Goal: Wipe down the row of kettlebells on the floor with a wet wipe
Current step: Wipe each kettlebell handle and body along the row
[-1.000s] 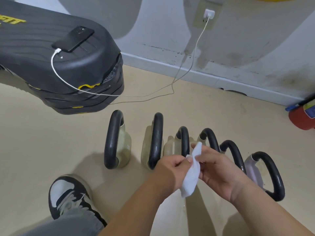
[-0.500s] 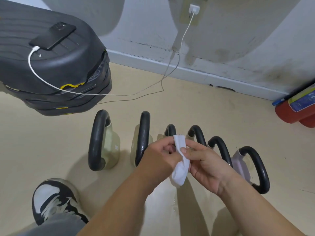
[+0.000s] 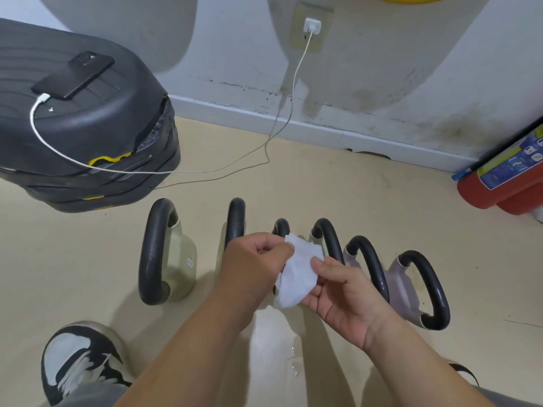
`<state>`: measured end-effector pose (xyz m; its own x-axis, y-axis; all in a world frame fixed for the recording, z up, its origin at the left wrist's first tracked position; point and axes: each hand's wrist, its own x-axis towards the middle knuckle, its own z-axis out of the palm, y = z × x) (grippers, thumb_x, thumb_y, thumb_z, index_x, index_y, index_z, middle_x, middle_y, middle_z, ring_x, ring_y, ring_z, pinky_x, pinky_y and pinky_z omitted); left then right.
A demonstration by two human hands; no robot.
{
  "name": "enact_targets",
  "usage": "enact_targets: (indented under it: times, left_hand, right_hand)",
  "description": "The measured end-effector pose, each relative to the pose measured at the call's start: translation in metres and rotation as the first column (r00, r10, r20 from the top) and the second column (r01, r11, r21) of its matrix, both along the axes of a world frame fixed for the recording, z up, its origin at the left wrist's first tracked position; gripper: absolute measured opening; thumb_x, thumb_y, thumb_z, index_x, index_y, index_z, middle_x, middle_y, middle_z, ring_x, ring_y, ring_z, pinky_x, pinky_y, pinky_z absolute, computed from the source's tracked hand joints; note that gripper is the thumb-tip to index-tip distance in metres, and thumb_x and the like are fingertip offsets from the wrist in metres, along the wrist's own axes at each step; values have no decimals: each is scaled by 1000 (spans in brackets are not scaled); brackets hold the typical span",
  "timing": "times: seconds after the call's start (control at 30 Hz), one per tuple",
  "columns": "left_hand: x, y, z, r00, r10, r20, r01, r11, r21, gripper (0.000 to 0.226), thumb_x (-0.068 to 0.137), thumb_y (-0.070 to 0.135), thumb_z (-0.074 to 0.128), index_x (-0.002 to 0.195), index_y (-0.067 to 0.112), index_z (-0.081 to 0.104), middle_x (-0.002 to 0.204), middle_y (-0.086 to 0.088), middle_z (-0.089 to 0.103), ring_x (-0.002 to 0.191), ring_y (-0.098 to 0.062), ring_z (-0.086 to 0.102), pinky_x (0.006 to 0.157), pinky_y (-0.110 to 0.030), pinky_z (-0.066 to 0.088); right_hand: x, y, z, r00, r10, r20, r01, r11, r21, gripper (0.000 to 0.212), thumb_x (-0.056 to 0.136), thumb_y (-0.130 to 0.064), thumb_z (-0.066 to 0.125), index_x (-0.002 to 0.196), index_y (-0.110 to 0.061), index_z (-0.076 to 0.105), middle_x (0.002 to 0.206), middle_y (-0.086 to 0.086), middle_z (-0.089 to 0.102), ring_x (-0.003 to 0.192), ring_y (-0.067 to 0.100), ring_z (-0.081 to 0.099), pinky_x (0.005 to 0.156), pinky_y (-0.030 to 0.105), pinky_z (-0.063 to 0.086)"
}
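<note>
Right now, from the head camera, both hands are up in front of the row of kettlebells [image 3: 158, 251], with a white wet wipe [image 3: 299, 274] stretched between them. The left hand [image 3: 255, 259] pinches the wipe's top corner with thumb and curled fingers. The right hand [image 3: 346, 295] grips the lower part, thumb on top, fingers underneath. The wipe hangs over the middle of the row; whether it touches a handle there cannot be told.

Six black handles stand side by side on the beige floor [image 3: 323, 189], with narrow gaps between them. The third is mostly hidden behind the hands. The far-right kettlebell [image 3: 432, 289] has bare floor beyond it, and a red fire extinguisher [image 3: 505, 180] lies well apart by the wall.

At the left end, a stack of black step platforms [image 3: 97, 127] sits near the first handle. A phone [image 3: 73, 74] lies on top, and its white cable [image 3: 279, 121] trails across the floor behind the row up to a wall plug [image 3: 312, 25]. A shoe [image 3: 79, 359] is planted at lower left. A wet sheen [image 3: 273, 342] shows on the floor below the hands.
</note>
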<state>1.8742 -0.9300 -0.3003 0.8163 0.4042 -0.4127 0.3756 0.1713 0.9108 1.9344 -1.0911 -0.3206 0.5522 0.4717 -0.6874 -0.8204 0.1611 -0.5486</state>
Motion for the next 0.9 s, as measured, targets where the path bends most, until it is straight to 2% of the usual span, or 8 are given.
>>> enact_targets:
  times: [0.2, 0.37, 0.47, 0.57, 0.67, 0.73, 0.8, 0.9]
  left_hand:
    - [5, 0, -1, 1000, -15, -6, 15, 1000, 27, 14, 89, 22, 69, 88, 10, 61, 71, -5, 57, 63, -16, 54, 58, -31, 43]
    - [5, 5, -10, 999, 14, 30, -23, 950, 311, 18, 97, 24, 63, 85, 19, 49, 64, 7, 51, 52, -3, 48, 49, -12, 36]
    - [9, 9, -13, 999, -24, 39, 1, 860, 511, 22, 97, 28, 62, 85, 23, 45, 61, 9, 44, 53, -6, 44, 50, -15, 32]
    - [19, 8, -14, 998, -24, 58, -14, 820, 572, 21, 96, 28, 63, 89, 19, 46, 64, 7, 46, 55, -5, 45, 51, -15, 32]
    - [31, 6, -8, 1000, -8, -20, 18, 810, 586, 23, 98, 29, 61, 109, 14, 49, 84, 1, 57, 73, -16, 58, 62, -23, 43]
    - [38, 6, -6, 989, -42, -143, 124, 765, 632, 35, 97, 25, 57, 126, 11, 44, 95, -3, 57, 84, -27, 60, 70, -31, 47]
    - [40, 2, -9, 965, -88, -245, 228, 742, 630, 41, 94, 15, 55, 131, 6, 40, 94, -8, 55, 81, -28, 55, 70, -33, 45]
    - [32, -6, -19, 923, -181, -338, 348, 769, 537, 31, 90, 9, 54, 120, 6, 50, 92, -7, 56, 79, -26, 52, 68, -31, 43]
  right_hand:
    - [7, 0, 3, 997, 3, 78, -7, 999, 52, 54, 93, -16, 64, 143, 3, 54, 143, 27, 58, 137, 42, 53, 120, 55, 33]
    - [10, -1, -10, 996, 6, 86, -8, 1000, 12, 62, 89, -15, 67, 144, 6, 49, 140, 27, 60, 130, 41, 59, 114, 55, 42]
    - [22, 1, -10, 996, -32, 81, 30, 999, 33, 57, 82, -3, 51, 138, 8, 55, 135, 30, 61, 114, 40, 59, 97, 46, 46]
    - [34, 20, 5, 965, 97, 244, -37, 971, -237, 49, 82, -2, 50, 129, -4, 62, 124, 26, 67, 96, 34, 63, 81, 39, 48]
    - [43, 40, 14, 900, 196, 388, 74, 810, -581, 42, 89, -3, 55, 123, -27, 59, 117, 5, 65, 86, 20, 66, 65, 28, 53]
    - [47, 48, 14, 838, 308, 451, 102, 723, -683, 42, 92, -12, 59, 129, -32, 53, 127, 1, 60, 99, 19, 64, 80, 31, 53]
    - [46, 52, 11, 777, 453, 438, 40, 659, -751, 49, 99, -19, 56, 145, -28, 45, 145, 0, 51, 120, 20, 56, 95, 29, 44]
    - [38, 50, 9, 688, 599, 410, 30, 541, -841, 50, 103, -20, 49, 152, -23, 42, 157, -3, 40, 137, 19, 47, 95, 23, 36]
